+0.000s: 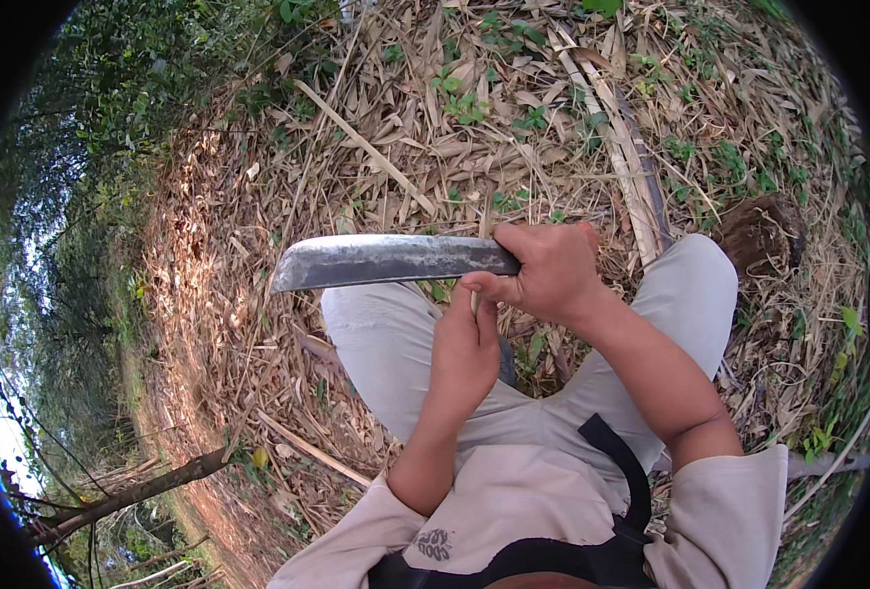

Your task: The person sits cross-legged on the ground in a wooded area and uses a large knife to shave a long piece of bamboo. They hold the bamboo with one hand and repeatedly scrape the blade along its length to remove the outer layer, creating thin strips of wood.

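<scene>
A machete [386,263] with a broad, worn grey blade lies crosswise above my knees, its tip pointing left. My right hand [553,273] is wrapped round its handle end, thumb reaching toward my left hand. Just below the blade, my left hand [466,348] is closed, thumb and fingers pinching a thin wooden strip [486,214]. The strip runs roughly upright, crossing the blade near the right hand and showing beyond its far edge. The machete's handle is hidden inside my fist.
Dry leaves cover the ground around my bent legs. Beyond the right knee lie long split poles [617,147], with a brown stump [764,234] beside them. A pale stick [366,147] lies ahead. At lower left a branch [131,496] juts in; dense shrubs [131,108] stand at upper left.
</scene>
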A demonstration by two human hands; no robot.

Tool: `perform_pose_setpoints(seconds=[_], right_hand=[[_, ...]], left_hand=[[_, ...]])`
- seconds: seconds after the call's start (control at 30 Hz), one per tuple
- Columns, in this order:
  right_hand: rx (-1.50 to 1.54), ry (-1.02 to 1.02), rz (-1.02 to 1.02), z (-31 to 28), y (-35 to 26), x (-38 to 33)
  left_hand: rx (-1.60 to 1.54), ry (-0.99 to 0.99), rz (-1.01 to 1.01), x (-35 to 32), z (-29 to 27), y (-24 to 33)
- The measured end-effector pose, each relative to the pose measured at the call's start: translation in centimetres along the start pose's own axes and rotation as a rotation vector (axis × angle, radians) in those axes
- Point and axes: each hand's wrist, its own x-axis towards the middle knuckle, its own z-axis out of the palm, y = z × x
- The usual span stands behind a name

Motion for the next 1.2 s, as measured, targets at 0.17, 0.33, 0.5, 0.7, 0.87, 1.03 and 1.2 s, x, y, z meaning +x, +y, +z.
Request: perform_pose_setpoints(seconds=[0.17, 0.33, 0.5, 0.7, 0.87, 1.03, 1.2], right_hand=[[-0.061, 0.095, -0.123, 0.9, 1.1, 0.4], [-0.030, 0.048, 0.338, -0.8, 4.4, 2.4], [0.349, 0.100, 0.734, -1.3, 8.2, 3.6], [0.261, -0.067, 0.225, -0.4, -0.9, 1.2], [0.094, -0.049, 0.061, 0.2, -0.6, 0.7], [0.047, -0.035, -0.003, 0.4, 0.4, 0.5], [-0.097, -0.060, -0.036, 1.1, 2.2, 0.3]], left_hand=[[0.076, -0.008, -0.076, -0.1, -0.4, 2.0], [0.038, -0.005, -0.101, -2.9, -1.3, 1.9], [-0.090, 0.071, -0.138, -3.7, -2.8, 0.0], [-0.208, -0.002, -0.179, -0.9, -2.2, 0.3], [-0.133, -0.023, -0.122, -1.2, -1.6, 0.9], [-0.167, -0.129, -0.199, -1.4, -2.1, 0.7], [-0.176, -0.148, -0.301, -1.9, -2.0, -0.2]])
